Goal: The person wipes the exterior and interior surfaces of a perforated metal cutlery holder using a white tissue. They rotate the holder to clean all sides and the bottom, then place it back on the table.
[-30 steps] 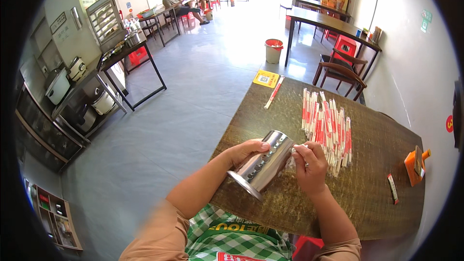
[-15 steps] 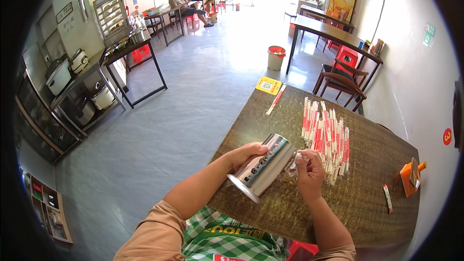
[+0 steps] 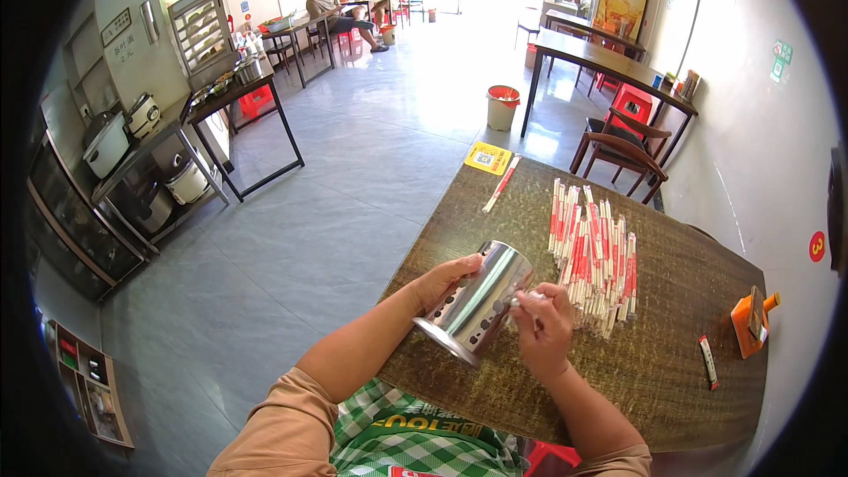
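Observation:
My left hand [image 3: 449, 281] is wrapped round a shiny steel cylinder [image 3: 495, 287] with rows of round holes and a flared rim, like a chopstick holder. It is tilted above the table's near edge, flared rim toward me. My right hand [image 3: 546, 329] pinches a small white wad [image 3: 527, 298], perhaps tissue, against the cylinder's right side. The fingers hide most of the wad. Just beyond my right hand lies a loose pile of paper-wrapped chopsticks [image 3: 594, 252], red and white. One more wrapped pair [image 3: 502, 184] rests apart near the far left corner.
The dark table [image 3: 671, 371] also carries a yellow card [image 3: 488, 158], an orange holder [image 3: 751, 329] and a small slim packet [image 3: 709, 362]. A bin [image 3: 503, 109] and a wooden chair [image 3: 625, 148] stand beyond. Two people sit far back. Steel shelving [image 3: 159, 159] lines the left.
The cylinder has turned in my left hand, so rows of holes now show on its lower right. My right hand has moved slightly left and down, with the white wad still pinched.

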The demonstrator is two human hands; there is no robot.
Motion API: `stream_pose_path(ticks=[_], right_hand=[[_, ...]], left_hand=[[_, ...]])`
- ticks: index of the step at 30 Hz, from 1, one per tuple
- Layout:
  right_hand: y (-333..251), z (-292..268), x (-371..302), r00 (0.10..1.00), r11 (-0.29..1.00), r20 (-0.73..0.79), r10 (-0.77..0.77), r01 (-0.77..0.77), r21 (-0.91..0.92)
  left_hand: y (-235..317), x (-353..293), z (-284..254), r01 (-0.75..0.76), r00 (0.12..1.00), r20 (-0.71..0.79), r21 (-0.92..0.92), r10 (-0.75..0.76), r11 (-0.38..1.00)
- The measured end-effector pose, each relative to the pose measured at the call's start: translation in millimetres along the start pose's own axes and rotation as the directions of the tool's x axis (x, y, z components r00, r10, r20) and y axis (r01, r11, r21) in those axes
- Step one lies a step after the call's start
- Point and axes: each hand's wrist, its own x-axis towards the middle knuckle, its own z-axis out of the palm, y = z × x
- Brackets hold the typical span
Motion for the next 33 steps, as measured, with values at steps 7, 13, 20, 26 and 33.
stream_pose_path(ticks=[7, 13, 20, 26, 33], right_hand=[[-43, -1, -3, 0.951, 0.965, 0.173, -0.255, 0.239, 0.109], [-1, -3, 12, 0.995, 0.995, -0.031, -0.09, 0.089, -0.033], [-30, 1, 3, 0.974, 0.977, 0.082, -0.21, 0.205, 0.065], [-25, 0, 0, 0.951, 0.958, 0.121, -0.284, 0.279, 0.058], [-3, -2, 6, 0.998, 0.998, -0.026, -0.06, 0.06, 0.013]], left_hand=[[2, 2, -4, 0.044, 0.995, 0.089, -0.038, -0.041, 0.998], [4, -6, 8, 0.083, 0.993, 0.08, 0.042, -0.086, 0.996], [3, -5, 3, 0.068, 0.995, 0.07, -0.034, -0.066, 0.997], [1, -1, -3, 0.039, 0.994, 0.099, -0.02, -0.037, 0.999], [-2, 0, 3, 0.053, 0.989, 0.141, -0.039, -0.047, 0.998]])
